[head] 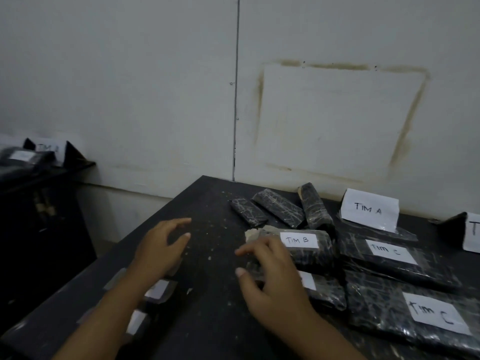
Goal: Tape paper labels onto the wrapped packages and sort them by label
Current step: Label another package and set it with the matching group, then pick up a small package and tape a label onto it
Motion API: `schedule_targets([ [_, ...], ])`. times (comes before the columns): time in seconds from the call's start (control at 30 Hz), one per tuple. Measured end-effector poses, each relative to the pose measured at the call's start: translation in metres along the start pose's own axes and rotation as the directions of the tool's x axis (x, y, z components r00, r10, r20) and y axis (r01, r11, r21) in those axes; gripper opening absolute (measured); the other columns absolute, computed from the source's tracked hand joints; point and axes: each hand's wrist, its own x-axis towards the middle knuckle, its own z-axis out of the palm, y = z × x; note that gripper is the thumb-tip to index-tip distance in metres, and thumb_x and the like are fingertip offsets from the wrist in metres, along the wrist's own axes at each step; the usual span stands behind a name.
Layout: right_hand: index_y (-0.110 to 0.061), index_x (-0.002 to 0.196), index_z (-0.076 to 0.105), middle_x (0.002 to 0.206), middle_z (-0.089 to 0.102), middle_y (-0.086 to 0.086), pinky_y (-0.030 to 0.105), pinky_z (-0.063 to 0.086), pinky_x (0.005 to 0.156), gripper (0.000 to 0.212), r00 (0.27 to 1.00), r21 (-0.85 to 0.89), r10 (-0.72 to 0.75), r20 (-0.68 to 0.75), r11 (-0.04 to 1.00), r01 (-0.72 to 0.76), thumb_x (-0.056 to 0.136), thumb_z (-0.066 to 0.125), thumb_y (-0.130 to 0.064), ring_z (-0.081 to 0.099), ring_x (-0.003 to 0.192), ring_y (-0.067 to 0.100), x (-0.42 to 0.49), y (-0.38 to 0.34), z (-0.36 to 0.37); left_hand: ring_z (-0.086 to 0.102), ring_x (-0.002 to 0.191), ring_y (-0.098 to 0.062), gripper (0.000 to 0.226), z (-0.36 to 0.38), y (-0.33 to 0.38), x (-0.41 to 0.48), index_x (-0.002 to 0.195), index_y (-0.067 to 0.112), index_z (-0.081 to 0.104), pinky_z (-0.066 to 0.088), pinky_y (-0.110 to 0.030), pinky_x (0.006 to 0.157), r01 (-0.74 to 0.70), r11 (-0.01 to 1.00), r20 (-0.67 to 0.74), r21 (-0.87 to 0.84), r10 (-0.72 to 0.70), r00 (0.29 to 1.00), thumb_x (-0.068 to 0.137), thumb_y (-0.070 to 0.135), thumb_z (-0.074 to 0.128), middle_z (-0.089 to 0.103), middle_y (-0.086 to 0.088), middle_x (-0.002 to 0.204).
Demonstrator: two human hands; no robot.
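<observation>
On the dark table [207,320] lie several black plastic-wrapped packages. One labelled "TIM B" [309,245] lies at the middle, with another labelled package [324,289] below it. Two labelled "TIM C" [389,255] [426,315] lie to the right. Three unlabelled packages [280,207] sit at the back. My right hand [270,276] hovers with relaxed, spread fingers over the left ends of the "TIM B" package and the one below it. My left hand [158,250] hovers open above the table, holding nothing. Paper labels with tape [158,289] lie under my left forearm.
A standing "TIM A" sign [368,210] leans at the wall, with another sign [472,232] at the right edge. A second dark stand at far left carries a labelled package [20,158] and a sign [49,149]. The table's left edge drops off to the floor.
</observation>
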Motion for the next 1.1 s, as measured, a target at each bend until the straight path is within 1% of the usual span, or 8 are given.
schedule_targets([
  [0.1,-0.033,0.101,0.054,0.106,0.042,-0.014,0.006,0.034,0.081,0.022,0.996,0.115,0.018,0.085,0.993,-0.028,0.079,0.053,-0.034,0.044,0.097,-0.007,0.014,-0.017,0.040,0.054,0.111,-0.012,0.030,-0.027,-0.028,0.008,0.119,0.034,0.061,0.044,-0.034,0.095,-0.087,0.940,0.131,0.330,0.046,0.990,0.091,0.023,0.059,0.058,0.005,0.124],
  [0.23,-0.027,0.112,0.050,0.111,0.041,-0.009,0.022,0.040,0.084,0.029,0.987,0.086,0.012,0.159,0.996,-0.026,0.083,0.051,-0.031,0.045,0.100,0.004,0.006,-0.018,0.085,0.041,0.124,-0.008,0.036,-0.040,-0.047,0.012,0.129,0.043,0.050,0.032,-0.032,0.103,-0.267,0.742,0.319,0.615,0.076,0.945,0.095,0.035,0.046,0.047,0.013,0.135],
  [0.33,-0.026,0.113,0.050,0.109,0.042,-0.008,0.024,0.040,0.080,0.030,0.986,0.025,-0.025,0.167,0.999,0.021,0.084,0.048,-0.033,0.043,0.096,0.006,0.004,-0.009,0.096,0.032,0.131,-0.006,0.037,-0.045,-0.052,0.017,0.131,0.046,0.045,0.021,-0.034,0.109,-0.341,0.643,0.400,0.686,0.059,0.915,0.095,0.039,0.042,0.043,0.017,0.138],
  [0.53,-0.031,0.107,0.050,0.101,0.036,-0.016,0.020,0.035,0.076,0.025,0.982,0.027,0.004,0.187,1.000,-0.009,0.083,0.046,-0.036,0.039,0.090,0.000,0.003,-0.003,0.099,0.039,0.119,-0.001,0.016,-0.049,-0.051,0.028,0.107,0.043,0.053,0.024,-0.028,0.104,-0.421,0.645,0.456,0.638,0.124,0.881,0.092,0.039,0.047,0.049,0.022,0.119],
  [0.67,-0.032,0.105,0.051,0.104,0.039,-0.016,0.021,0.040,0.087,0.025,0.982,0.050,0.010,0.189,0.999,-0.019,0.081,0.046,-0.037,0.040,0.099,-0.002,0.004,-0.004,0.099,0.044,0.104,-0.001,0.006,-0.053,-0.045,0.039,0.090,0.042,0.048,0.034,-0.022,0.094,-0.408,0.691,0.523,0.597,0.050,0.851,0.092,0.036,0.050,0.050,0.018,0.105],
  [0.73,-0.032,0.105,0.051,0.103,0.039,-0.018,0.020,0.040,0.087,0.024,0.981,0.063,0.008,0.195,0.998,-0.020,0.082,0.046,-0.036,0.040,0.099,-0.003,0.004,-0.006,0.098,0.047,0.098,-0.004,0.016,-0.058,-0.041,0.046,0.080,0.040,0.046,0.039,-0.022,0.088,-0.356,0.749,0.562,0.559,-0.027,0.827,0.092,0.033,0.053,0.051,0.015,0.099],
  [0.97,-0.031,0.099,0.053,0.099,0.039,-0.023,0.006,0.033,0.074,0.022,0.988,0.093,-0.036,0.149,0.995,0.023,0.078,0.046,-0.031,0.043,0.090,-0.008,0.001,-0.014,0.093,0.059,0.098,-0.013,0.011,-0.082,-0.033,0.062,0.086,0.021,0.054,0.047,-0.028,0.083,-0.012,0.972,0.614,0.235,-0.139,0.777,0.096,0.017,0.051,0.063,0.004,0.100],
  [1.1,-0.034,0.102,0.053,0.102,0.044,-0.023,0.008,0.038,0.079,0.027,0.997,0.172,-0.010,0.081,0.985,-0.004,0.076,0.050,-0.032,0.048,0.096,-0.007,0.002,-0.019,0.087,0.059,0.098,-0.011,0.007,-0.075,-0.008,0.067,0.089,0.018,0.055,0.047,-0.022,0.079,-0.042,0.988,0.595,0.151,-0.056,0.802,0.095,0.016,0.052,0.064,0.005,0.099],
])
